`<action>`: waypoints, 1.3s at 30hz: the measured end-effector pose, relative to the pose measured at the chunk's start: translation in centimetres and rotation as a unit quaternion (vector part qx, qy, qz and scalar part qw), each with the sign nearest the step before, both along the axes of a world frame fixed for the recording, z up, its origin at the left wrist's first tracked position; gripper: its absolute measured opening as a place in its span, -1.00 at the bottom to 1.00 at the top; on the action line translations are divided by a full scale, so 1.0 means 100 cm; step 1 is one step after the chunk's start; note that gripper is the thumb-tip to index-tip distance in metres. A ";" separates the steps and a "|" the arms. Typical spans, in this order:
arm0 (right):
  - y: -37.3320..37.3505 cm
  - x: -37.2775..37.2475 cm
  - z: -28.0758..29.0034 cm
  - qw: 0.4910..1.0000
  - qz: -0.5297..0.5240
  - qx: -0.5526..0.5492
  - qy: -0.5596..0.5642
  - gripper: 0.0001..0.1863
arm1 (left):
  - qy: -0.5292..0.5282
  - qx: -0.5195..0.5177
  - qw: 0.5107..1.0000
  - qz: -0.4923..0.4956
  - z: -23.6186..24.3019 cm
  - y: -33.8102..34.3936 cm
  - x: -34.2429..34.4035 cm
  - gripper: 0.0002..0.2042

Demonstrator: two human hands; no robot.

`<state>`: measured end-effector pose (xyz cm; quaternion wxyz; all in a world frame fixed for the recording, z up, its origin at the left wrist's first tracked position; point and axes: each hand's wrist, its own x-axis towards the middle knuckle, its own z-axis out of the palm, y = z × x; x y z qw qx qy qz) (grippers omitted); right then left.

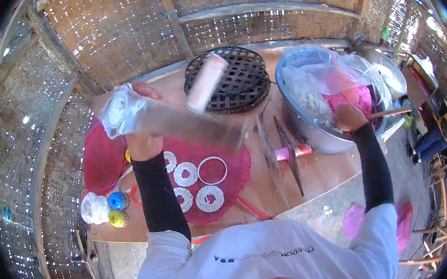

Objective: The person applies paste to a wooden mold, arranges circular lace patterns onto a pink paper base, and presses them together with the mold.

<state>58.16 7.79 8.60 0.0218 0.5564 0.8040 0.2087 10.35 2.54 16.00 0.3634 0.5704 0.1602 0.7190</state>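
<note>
My left hand (147, 145) is wrapped round a long metal tube (190, 124), smeared by motion, whose near end is bundled in clear plastic (122, 111). The tube lies tilted above a round pink mat (235, 183). On that mat are several white lacy rings (209, 199) and a plain white hoop (212, 171). At the right, my right hand (350, 118) reaches into a big grey basin (307, 127), fingers curled against a lump of pink dough (357, 97); its fingertips are hidden. A blurred pale cylinder (208, 82) shows over black woven trays (241, 69).
Two dark wooden strips (288, 158) and a pink tube-shaped pack (293, 152) lie beside the basin. A wooden handle (391, 112) sticks out over its rim. Clear plastic sheeting (313, 73) covers part of its contents. Blue and yellow balls of string (117, 201) stand at left.
</note>
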 end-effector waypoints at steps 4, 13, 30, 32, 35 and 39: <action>-0.035 -0.123 0.024 0.801 0.235 -0.222 0.504 -0.70 | -0.063 0.092 0.952 -0.286 0.000 0.005 0.022 -0.83; -0.112 -0.261 0.025 -0.220 0.149 -0.723 0.638 -0.02 | -0.171 -0.033 0.949 -0.261 -0.052 0.002 0.023 -0.62; -0.082 -0.223 0.049 0.639 0.339 -0.298 0.623 -0.16 | 0.487 -0.047 0.775 0.399 -0.073 -0.097 0.022 -0.61; -0.085 -0.224 0.056 0.665 0.371 -0.314 0.567 -0.12 | 0.531 -0.033 0.751 0.391 -0.071 -0.101 0.023 -0.62; -0.089 -0.222 0.049 0.662 0.337 -0.362 0.563 -0.11 | 0.576 -0.095 0.739 0.337 -0.073 -0.109 0.035 -0.67; -0.108 -0.226 0.020 0.673 0.322 -0.369 0.554 -0.09 | 0.489 -0.143 0.819 0.263 -0.089 -0.115 0.063 -0.72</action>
